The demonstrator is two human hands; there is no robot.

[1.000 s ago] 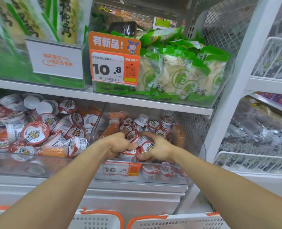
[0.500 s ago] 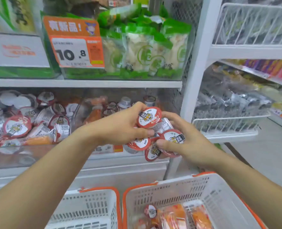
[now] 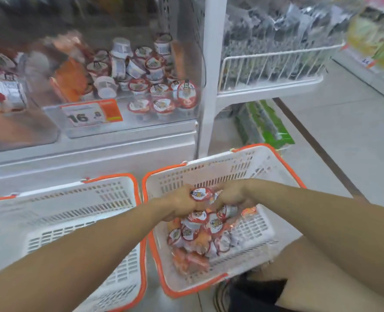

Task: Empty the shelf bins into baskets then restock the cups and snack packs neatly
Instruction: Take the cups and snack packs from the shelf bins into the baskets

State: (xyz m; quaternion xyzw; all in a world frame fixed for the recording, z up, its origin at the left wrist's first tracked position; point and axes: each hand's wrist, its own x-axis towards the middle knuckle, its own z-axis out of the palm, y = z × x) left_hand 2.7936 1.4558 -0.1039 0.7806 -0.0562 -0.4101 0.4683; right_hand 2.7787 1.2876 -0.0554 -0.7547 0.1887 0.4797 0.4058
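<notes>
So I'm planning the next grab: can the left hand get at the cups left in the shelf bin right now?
Probably not yet. The left hand is down in the right basket, full of cups, paired with the right hand. The shelf bin is open-topped, so the path looks free once it lets go.

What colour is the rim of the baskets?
Orange, on white baskets; the head view shows it.

Both forearms bare, no sleeves, watch or rings seen. Left hand (image 3: 182, 204) and right hand (image 3: 233, 194) ungloved. Bare knee, lower right of frame. Dark shoe (image 3: 251, 293) with laces, bottom edge.
</notes>
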